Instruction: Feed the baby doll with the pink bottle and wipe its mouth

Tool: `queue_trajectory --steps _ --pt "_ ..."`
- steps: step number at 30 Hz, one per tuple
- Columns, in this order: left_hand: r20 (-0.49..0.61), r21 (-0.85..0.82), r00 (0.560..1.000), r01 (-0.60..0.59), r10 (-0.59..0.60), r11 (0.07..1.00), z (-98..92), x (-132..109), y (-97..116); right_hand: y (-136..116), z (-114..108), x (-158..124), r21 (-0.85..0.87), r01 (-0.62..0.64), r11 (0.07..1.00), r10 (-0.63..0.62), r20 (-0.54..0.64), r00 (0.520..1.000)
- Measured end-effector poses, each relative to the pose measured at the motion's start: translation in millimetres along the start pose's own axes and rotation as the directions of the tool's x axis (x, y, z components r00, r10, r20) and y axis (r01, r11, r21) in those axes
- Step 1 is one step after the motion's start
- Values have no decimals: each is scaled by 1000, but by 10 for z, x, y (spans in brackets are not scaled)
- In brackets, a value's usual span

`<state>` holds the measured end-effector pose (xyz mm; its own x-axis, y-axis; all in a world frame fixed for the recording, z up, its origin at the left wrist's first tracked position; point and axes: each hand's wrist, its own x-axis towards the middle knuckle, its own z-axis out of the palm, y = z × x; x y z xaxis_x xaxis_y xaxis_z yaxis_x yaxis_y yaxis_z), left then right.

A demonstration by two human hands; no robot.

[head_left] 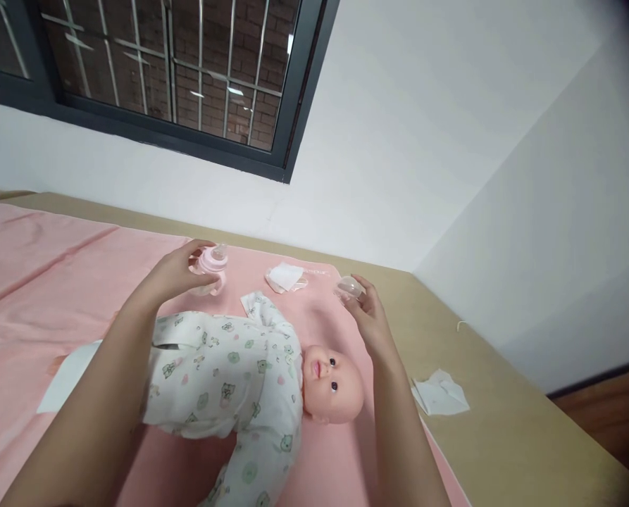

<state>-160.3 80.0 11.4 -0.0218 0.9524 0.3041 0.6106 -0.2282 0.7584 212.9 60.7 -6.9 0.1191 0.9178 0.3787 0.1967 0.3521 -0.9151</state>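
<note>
A smooth, wood-toned bench (441, 324) carries a soft pink sheet (29, 282), creased at the left. Across the sheet lies a doll (213, 373), its rounded head of smooth, plastic-looking material, its body in white printed cloth. The left hand (175, 271) curls partly closed around a feeding bottle (213, 258), above the sheet beyond the doll's body; the right hand (368, 310), fingers bent, pinches a clear, domed cover (349, 286) beyond the doll's head. A crumpled, papery white sheet (441, 394) rests on the bench, and a smaller white packet (286, 277), partly filmy, lies between the hands. The bottle has a pale pink collar and a translucent teat, bare and pointing up. The step in hand seems to be having the bottle uncovered; handling it calls for a level bottle and a light pinch on the thin cover.
</note>
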Motion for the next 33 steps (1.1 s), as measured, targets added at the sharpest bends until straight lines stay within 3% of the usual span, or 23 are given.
queue_trajectory --steps 2,5,10,15,18,24,27,30,33 --pt "40 16 998 -46 45 999 22 -123 260 -265 164 -139 2 92 996 -92 41 995" --pt "114 41 988 -111 106 993 107 -330 620 -558 392 -373 22 227 974 -227 11 974" --pt "253 8 947 -206 197 979 278 -615 961 -717 578 -602 39 329 943 -325 -83 942" --pt "280 -22 934 -225 223 974 413 -705 1036 -700 672 -671 121 240 963 -246 38 969" --pt "218 -37 949 -226 229 973 455 -721 1072 -658 761 -713 172 195 966 -216 117 969" --pt "78 38 956 -286 282 957 536 -807 1137 -618 854 -765 283 136 949 -188 163 968" --pt "33 87 951 -310 308 947 609 -847 1133 -645 837 -765 274 111 955 -156 148 977" --pt "69 87 941 -337 332 937 641 -868 1127 -672 789 -733 221 138 965 -162 91 983" --pt "85 48 903 -426 421 903 586 -929 1159 -656 654 -614 119 202 972 -202 -10 979"
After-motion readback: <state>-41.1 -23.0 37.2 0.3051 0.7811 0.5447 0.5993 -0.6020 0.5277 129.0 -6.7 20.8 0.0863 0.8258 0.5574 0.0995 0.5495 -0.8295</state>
